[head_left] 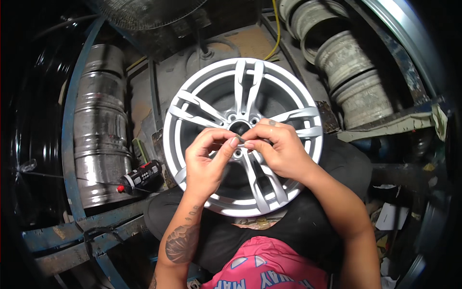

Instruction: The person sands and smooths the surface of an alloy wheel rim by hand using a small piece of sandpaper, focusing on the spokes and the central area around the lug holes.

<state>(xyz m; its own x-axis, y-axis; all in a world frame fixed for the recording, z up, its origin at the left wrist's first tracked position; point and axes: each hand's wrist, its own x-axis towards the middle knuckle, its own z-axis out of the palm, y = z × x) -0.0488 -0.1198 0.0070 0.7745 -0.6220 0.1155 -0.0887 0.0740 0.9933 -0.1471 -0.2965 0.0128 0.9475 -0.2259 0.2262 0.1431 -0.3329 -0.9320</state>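
A silver alloy wheel (243,66) with paired spokes lies face up in front of me, between my knees. Over its hub, my left hand (208,156) and my right hand (279,147) meet fingertip to fingertip. Both are closed in a pinch, thumbs against the forefingers. Something small and dark seems to sit between the fingertips, too small to name. The centre bore (239,126) and some bolt holes show just beyond my fingers. My hands hide part of the hub and the spokes on either side.
Stacked bare metal rims stand on the left (101,125) and dull grey ones on the right (353,77). A black bottle with a red tip (140,176) lies left of the wheel. Blue frame bars (72,120) flank me. A fan (149,12) and a yellow hose (277,29) are at the far side.
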